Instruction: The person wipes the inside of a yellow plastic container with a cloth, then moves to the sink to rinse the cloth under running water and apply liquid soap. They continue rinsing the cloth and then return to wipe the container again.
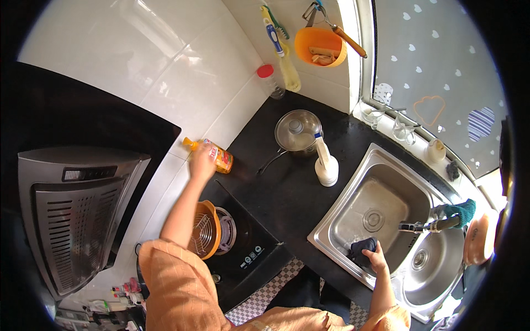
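Note:
My left hand [201,162] is wrapped around an orange pump bottle [224,161] with a printed label, likely dish soap. The bottle stands by the tiled wall at the back of the black counter [273,198]. Over the near side of the large steel sink basin [387,198], my right hand [376,257] grips a bunched dark cloth [362,251]. A chrome faucet [414,226] with a teal knitted cloth [463,213] on it reaches above the basin. Water drops show on the basin's floor.
A lidded steel pan [296,131] and a white handled bottle [327,167] stand on the counter. An orange pot with a wire rack [202,231] sits by the gas burner [227,231]. The range hood [78,215] juts out at left. Glasses [401,129] line the windowsill.

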